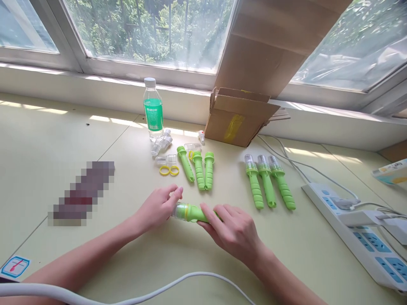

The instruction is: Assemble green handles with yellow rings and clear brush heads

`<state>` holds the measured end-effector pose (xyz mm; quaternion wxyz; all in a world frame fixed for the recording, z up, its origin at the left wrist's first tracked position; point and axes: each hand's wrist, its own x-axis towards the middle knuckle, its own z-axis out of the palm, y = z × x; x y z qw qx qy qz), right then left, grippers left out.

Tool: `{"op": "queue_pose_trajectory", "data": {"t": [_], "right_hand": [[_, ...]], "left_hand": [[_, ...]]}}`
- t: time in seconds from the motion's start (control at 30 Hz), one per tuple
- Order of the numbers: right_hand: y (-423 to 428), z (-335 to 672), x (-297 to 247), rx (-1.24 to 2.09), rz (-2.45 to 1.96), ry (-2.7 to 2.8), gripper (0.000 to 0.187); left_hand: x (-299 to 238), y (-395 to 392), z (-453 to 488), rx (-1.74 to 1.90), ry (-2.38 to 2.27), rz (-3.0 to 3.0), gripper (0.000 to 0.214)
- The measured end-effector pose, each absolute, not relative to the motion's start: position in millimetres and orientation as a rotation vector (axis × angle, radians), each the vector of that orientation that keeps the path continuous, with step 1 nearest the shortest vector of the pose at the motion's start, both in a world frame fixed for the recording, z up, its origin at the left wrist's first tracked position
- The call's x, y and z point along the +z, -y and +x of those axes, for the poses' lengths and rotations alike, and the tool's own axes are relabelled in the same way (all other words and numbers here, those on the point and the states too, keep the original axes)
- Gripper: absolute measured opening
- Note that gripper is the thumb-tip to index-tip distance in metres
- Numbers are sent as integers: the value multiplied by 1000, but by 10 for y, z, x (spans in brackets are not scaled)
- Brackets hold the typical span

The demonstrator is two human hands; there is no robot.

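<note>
My right hand [237,231] is wrapped round the ribbed green handle of a small flashlight-like stick [192,213], which lies sideways above the table. At its other end my left hand [160,207] grips the clear plastic cap, with a yellow ring showing where cap and handle meet. Part of the cap is hidden by my left fingers. Just beyond stand out several loose parts: green handles [199,171] without caps, clear caps [167,159] and yellow rings [164,170]. To the right, three assembled green sticks [269,182] with clear caps lie side by side.
A water bottle [153,112] with a green label and an open cardboard box [240,118] stand by the window sill. At right lies a white power strip [349,237] with plugs and cables. A white cable [190,275] crosses the near edge. A blurred-out object [84,192] lies left.
</note>
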<state>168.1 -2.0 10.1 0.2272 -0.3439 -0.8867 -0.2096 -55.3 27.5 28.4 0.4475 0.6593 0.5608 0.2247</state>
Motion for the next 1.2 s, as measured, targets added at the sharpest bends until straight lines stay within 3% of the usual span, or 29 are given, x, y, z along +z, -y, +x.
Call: {"op": "queue_pose_trajectory", "data": {"t": [0.23,0.53,0.8,1.03,1.2], "right_hand": [[75,1584,29,-398,-1118,2522,47],[10,1676,22,32,-1100,2417,44],[49,1563,-16,-273,-1239,2452,28],[68,1597,14,97,-1392,2479,16],[79,1560,109,591,-1499,2467,17]], "left_hand": [[198,-244,-547,571,-1540,2036,32],[274,-163,-523,750,-1495,2420,25],[210,-239,-575,718,-1546,2401,20],[246,-187,-591,1131,-1220,2744,14],[287,-246,-622,1316,-949,2919,13]]}}
